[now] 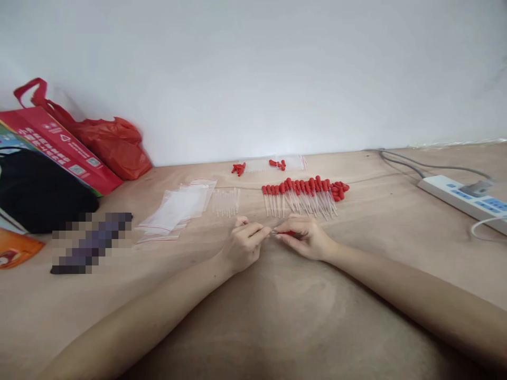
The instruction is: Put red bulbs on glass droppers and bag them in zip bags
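Note:
My left hand (243, 245) is closed in a pinch on a clear dropper tube (273, 233), most of it hidden by the fingers. The fingers of my right hand (308, 237) are closed around a red rubber bulb (290, 233), which meets the tube's end between the two hands. Whether the tube sits inside the bulb I cannot tell. Just beyond my right hand lies a row of droppers with red bulbs (312, 186) on clear tubes. Loose red bulbs (340, 190) are heaped at its right end. Several bare clear tubes (226, 202) lie beyond my left hand.
Clear zip bags (174, 208) overlap on the wooden table at left. Near the wall are another bag (295, 161) and small red bulbs (238, 169). A red plastic bag (113, 145), a black bag (43, 190) and a pixelated object (93, 243) lie left; a power strip (467, 200) right.

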`<state>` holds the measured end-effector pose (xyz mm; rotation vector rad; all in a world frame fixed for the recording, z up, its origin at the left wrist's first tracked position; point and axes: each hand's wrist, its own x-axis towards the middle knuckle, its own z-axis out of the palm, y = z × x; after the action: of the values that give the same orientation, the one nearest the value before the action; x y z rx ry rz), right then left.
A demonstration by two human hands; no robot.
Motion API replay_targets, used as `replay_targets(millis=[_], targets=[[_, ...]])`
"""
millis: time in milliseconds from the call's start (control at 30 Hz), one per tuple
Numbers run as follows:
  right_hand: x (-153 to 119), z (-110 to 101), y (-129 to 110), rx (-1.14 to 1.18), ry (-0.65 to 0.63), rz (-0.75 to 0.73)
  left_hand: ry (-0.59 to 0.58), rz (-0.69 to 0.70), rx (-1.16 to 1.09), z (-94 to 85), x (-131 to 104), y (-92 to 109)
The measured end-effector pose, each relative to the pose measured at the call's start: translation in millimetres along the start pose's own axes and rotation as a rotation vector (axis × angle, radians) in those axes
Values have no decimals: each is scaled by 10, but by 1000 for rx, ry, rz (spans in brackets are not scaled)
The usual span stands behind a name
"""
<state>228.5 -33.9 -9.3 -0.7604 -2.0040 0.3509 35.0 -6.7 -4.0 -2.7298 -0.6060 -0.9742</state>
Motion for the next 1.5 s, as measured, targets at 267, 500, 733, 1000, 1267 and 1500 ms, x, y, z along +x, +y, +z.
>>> replay_targets(millis=[267, 500, 733, 1000, 1267, 1500], targets=[[-9, -11, 37, -137, 64, 50, 11, -65, -29, 2, 29, -8], [-4, -21, 46, -212, 43, 67, -93, -114, -36, -37, 74, 1], [122, -595, 372, -314, 276, 315, -218, -538, -99, -79, 382, -290], [-134, -1277, 949, -769, 277, 888, -213, -831, -13, 337, 973, -483], [-145, -1270, 966, -736, 273, 944, -369, -786, 48, 464, 1069, -282], [-149, -1253, 934, -662, 271, 974, -419, -772, 89, 504, 1047, -267]])
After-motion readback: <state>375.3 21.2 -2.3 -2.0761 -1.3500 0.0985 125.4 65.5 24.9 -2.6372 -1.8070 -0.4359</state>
